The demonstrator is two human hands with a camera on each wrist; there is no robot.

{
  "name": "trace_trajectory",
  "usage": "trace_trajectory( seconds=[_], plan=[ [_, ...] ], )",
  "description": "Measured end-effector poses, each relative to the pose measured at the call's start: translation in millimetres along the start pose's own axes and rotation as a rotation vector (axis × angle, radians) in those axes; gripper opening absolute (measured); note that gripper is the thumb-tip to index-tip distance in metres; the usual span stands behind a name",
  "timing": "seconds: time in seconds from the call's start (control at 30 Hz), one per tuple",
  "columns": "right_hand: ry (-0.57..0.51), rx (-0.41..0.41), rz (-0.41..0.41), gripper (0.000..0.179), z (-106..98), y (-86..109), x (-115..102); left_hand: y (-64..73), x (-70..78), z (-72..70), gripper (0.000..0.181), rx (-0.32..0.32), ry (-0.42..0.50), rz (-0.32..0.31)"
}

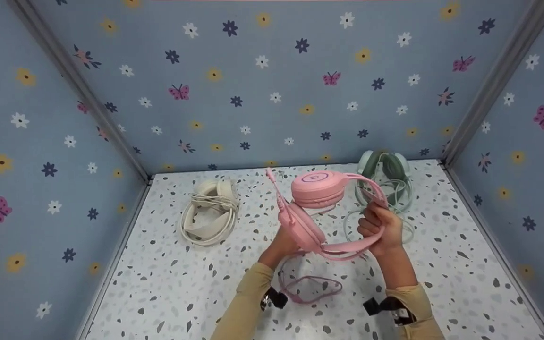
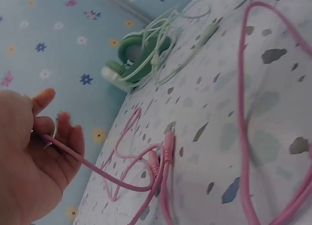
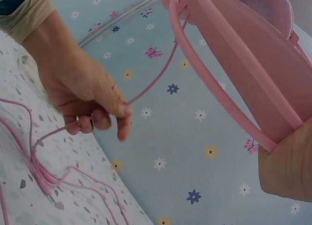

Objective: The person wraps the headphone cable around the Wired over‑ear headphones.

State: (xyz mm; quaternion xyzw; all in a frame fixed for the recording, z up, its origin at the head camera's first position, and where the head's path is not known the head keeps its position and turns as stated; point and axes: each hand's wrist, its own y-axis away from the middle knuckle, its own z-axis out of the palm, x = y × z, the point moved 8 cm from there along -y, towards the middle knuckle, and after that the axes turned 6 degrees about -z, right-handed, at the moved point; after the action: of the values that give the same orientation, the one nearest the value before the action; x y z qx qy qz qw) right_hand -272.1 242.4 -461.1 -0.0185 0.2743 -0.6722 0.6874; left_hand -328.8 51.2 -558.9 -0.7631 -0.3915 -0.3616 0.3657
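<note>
- Pink over-ear headset with a boom mic (image 1: 318,191) was up off the white speckled worktop (image 1: 168,283), right of centre, well in from both side edges.
- Right hand (image 1: 384,229) had its fingers curled round the headband; probably gripped there so both ear cups hung clear and the cable exit was reachable.
- Thin pink cable (image 2: 105,175) ran from the lower cup through the left hand (image 3: 80,86), pinched between thumb and fingers, other fingers loosely bent. Looked like a grip to control slack.
- Rest of that cable lay in loose loops on the worktop, pink plug ends (image 2: 168,148) down on it, likely just where slack fell.
- Pose: both forearms reached in from the near side. Left sat low, partly behind the lower cup in the head view; right angled inward, knuckles showing.
- Off-white headset (image 1: 227,191) sat towards the back-left corner, cord wrapped round it, presumably to keep it tidy.
- Green headset (image 1: 396,169) stood at the back edge near the right corner, its cord loose and trailing forward.
</note>
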Motion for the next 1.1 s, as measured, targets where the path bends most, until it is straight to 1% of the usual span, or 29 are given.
trace_trajectory(
  seconds=[0.03,0.07,0.1,0.13,0.17,0.2,0.23,0.27,0.33,0.37,0.47,0.53,0.6,0.63,0.77,0.83,0.9,1.0,1.03,1.1],
  plan=[
    [0.011,0.031,-0.014,0.037,-1,-2.0,0,1.9,1.6,11.9,0.024,-0.040,-0.034,0.019],
    [0.030,0.070,-0.035,0.036,-3,-4.4,-1,3.3,3.2,23.9,0.019,-0.081,-0.065,0.029],
    [0.056,0.120,-0.062,0.037,-6,-6.8,-2,3.8,0.1,36.9,0.017,-0.115,-0.103,0.032],
    [0.089,0.169,-0.097,0.037,-9,-9.3,-4,5.3,-0.4,46.7,0.023,-0.155,-0.124,-0.008],
    [0.112,0.220,-0.128,0.037,-12,-11.6,-5,7.2,1.1,54.2,0.029,-0.183,-0.180,-0.046],
    [0.146,0.276,-0.164,0.037,-16,-13.4,-7,9.0,1.4,60.5,0.037,-0.206,-0.211,-0.101],
    [0.188,0.329,-0.205,0.037,-19,-14.8,-10,11.4,1.8,64.7,0.045,-0.221,-0.215,-0.158],
    [0.239,0.382,-0.246,0.036,-24,-15.6,-13,14.6,3.8,68.0,0.048,-0.242,-0.245,-0.185],
    [0.349,0.472,-0.326,0.035,-33,-16.7,-22,21.3,9.0,70.2,0.049,-0.255,-0.307,-0.192],
    [0.408,0.508,-0.364,0.035,-37,-17.1,-26,24.0,12.2,69.7,0.045,-0.247,-0.331,-0.175],
    [0.611,0.621,-0.473,0.033,-50,-15.2,-45,33.6,20.7,63.2,0.034,-0.190,-0.369,-0.127],
    [0.733,0.685,-0.523,0.031,-57,-13.1,-57,42.0,25.2,57.1,0.030,-0.143,-0.375,-0.107],
    [0.792,0.759,-0.547,0.028,-65,-10.2,-67,51.3,29.0,53.3,0.028,-0.117,-0.381,-0.086],
    [0.811,0.792,-0.555,0.028,-69,-8.8,-71,56.2,30.2,52.5,0.026,-0.110,-0.398,-0.080],
    [0.895,0.911,-0.539,0.025,-81,-3.5,-77,70.5,35.9,52.3,0.023,-0.083,-0.453,-0.044],
    [0.986,0.943,-0.541,0.024,-85,-2.4,-78,74.1,42.2,52.8,0.023,-0.074,-0.419,-0.009],
    [1.084,0.945,-0.568,0.022,-85,-2.8,-78,76.0,50.7,53.5,0.025,-0.081,-0.326,0.040],
    [1.196,0.938,-0.642,0.020,-84,-3.9,-82,80.0,62.5,57.0,0.030,-0.143,-0.141,0.090],
    [1.230,0.934,-0.668,0.020,-83,-3.8,-83,81.9,65.2,58.3,0.032,-0.163,-0.108,0.098],
    [1.298,0.933,-0.705,0.020,-82,-3.4,-86,87.2,69.8,59.8,0.031,-0.196,-0.089,0.107]
  ],
)
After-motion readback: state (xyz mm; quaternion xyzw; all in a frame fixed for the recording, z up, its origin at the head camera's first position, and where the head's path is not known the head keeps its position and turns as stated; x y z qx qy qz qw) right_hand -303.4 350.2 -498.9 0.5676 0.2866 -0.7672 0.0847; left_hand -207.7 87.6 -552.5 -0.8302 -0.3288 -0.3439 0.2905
